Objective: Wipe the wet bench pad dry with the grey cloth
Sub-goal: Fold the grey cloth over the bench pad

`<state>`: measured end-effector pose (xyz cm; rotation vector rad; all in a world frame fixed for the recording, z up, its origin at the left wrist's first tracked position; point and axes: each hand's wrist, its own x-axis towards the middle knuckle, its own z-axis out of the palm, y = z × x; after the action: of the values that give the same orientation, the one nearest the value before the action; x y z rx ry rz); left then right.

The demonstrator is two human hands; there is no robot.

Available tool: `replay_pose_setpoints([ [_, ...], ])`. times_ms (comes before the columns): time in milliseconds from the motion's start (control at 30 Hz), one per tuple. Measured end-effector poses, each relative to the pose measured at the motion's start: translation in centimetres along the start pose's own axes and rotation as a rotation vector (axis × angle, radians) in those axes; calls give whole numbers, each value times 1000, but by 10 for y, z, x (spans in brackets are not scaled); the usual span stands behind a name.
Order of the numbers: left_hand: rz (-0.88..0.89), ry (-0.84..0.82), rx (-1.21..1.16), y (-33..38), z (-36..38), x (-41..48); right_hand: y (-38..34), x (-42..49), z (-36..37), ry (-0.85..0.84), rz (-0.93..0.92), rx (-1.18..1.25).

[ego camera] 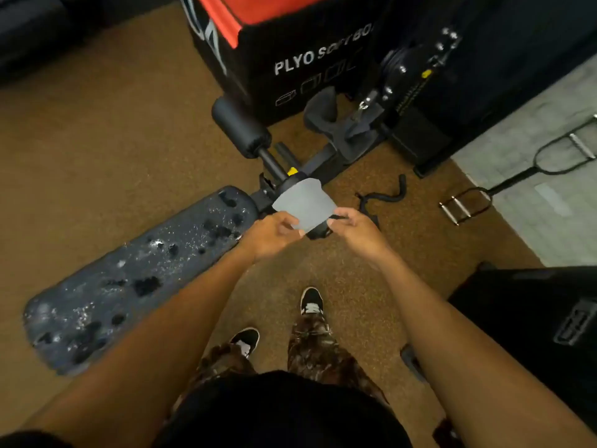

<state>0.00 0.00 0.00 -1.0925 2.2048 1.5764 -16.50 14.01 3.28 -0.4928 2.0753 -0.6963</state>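
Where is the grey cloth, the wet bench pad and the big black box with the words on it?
grey cloth (303, 202): head view, middle of the flat sheet.
wet bench pad (129, 279): head view, middle of its top surface with droplets.
black box (290, 63): head view, on the printed side.

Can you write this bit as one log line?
stage: before wiping | cloth: held by left hand and right hand | pad: wet

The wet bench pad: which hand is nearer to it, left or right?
Left. The left hand is beside the bench pad end, holding the grey cloth; the right hand is farther right.
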Motion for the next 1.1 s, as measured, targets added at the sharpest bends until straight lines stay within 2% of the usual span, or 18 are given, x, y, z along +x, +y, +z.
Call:
replay_pose_setpoints([
  [133,-37,76,171,0,30,36,7,51,-10,-72,43,-51],
  [300,-89,215,30,-14,68,97,25,117,-6,-74,30,-102],
  [367,-178,327,-147,-26,77,118,32,146,-4,-53,57,-58],
  [467,-352,552,-675,-47,82,146,43,189,2,-127,139,-34],
  [533,-487,506,-1018,-63,84,165,48,208,8,-215,226,58],
  [600,-523,370,-1187,-75,88,171,51,221,17,-251,280,170],
  [733,-458,284,-1270,-80,98,167,60,231,28,-140,207,244],
  [867,-378,419,-1379,-81,101,156,57,223,18,9,109,223],
  [933,-330,435,-1421,-82,96,149,54,220,12,-7,105,258],
  [1000,-289,402,-1461,-79,89,143,49,217,9,-99,156,283],
  [1100,-239,408,-1402,-78,82,139,43,213,9,-131,164,329],
])
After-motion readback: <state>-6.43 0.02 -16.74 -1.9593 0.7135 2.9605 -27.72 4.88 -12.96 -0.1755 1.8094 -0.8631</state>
